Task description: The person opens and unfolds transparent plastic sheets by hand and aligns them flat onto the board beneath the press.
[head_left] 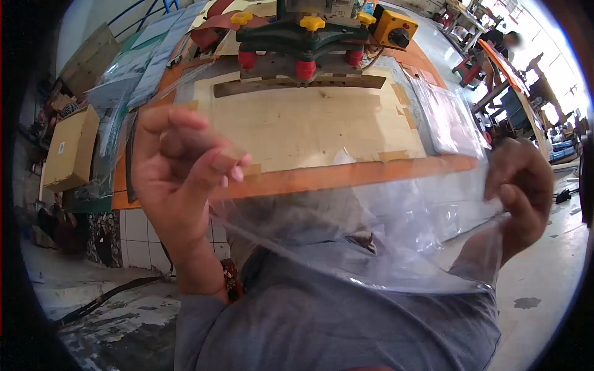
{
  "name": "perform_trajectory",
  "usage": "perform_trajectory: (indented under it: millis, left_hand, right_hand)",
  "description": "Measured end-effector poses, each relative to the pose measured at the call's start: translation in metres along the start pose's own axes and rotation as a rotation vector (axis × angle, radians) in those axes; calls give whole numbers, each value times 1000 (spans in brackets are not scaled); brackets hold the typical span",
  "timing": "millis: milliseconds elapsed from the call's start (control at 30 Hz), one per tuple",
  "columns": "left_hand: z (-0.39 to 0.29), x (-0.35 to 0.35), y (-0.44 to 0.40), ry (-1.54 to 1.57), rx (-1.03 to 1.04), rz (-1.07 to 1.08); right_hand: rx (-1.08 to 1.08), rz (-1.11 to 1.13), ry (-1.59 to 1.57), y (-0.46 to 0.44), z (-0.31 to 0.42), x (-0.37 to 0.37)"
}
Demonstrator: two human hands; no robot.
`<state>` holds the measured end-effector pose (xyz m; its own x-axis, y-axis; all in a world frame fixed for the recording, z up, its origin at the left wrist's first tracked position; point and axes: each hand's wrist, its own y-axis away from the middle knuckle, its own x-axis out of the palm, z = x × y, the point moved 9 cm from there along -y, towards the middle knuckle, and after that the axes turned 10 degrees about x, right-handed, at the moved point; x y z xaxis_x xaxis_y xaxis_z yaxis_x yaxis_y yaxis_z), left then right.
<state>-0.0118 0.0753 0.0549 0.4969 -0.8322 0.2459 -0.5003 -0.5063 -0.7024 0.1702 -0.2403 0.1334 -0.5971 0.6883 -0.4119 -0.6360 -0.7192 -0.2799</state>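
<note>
A clear plastic sheet (408, 216) hangs in loose folds between my hands, in front of my body. My right hand (523, 188) is closed on its right end, thumb and fingers pinched together. On the other side, my left hand (182, 164) is raised with thumb and fingertips pinched by the sheet's left end. The exact grip there is hard to make out, and a small brownish bit shows at those fingertips. Beyond the sheet lies a pale wooden board (297, 123), with brown tape pieces along its edges and a long dark bar (297, 85) across its far side.
A green machine head (303, 42) with yellow knobs and red feet stands over the board. Its yellow switch box (395, 29) is at the right. Stacked clear sheets (442, 114) lie right of the board. A cardboard box (71, 148) stands left. Another person (498, 43) is far right.
</note>
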Motion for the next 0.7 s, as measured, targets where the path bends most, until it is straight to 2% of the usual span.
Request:
perform_trajectory:
  millis: [33, 167, 300, 333, 467, 567, 633, 700]
  left_hand:
    - [3, -1, -6, -124, -14, -18]
    - [13, 14, -14, -121, 18, 86]
    - [17, 31, -20, -173, -5, 169]
    - [21, 33, -20, -194, -31, 176]
    - [33, 41, -17, -233, -118, 203]
    - [37, 46, -11, -204, -125, 174]
    - [38, 46, -9, -200, -135, 156]
    - [39, 43, -7, -225, -129, 139]
  right_hand:
    - [38, 121, 114, -13, -6, 12]
    - [-13, 285, 249, -31, -17, 32]
    - [-20, 202, 473, -51, -4, 64]
    - [-151, 192, 442, -56, 5, 72]
    - [-431, 222, 454, -68, 29, 102]
    - [-515, 202, 479, -71, 30, 122]
    - [-320, 322, 471, -82, 10, 134]
    - [-334, 289, 445, -80, 8, 140]
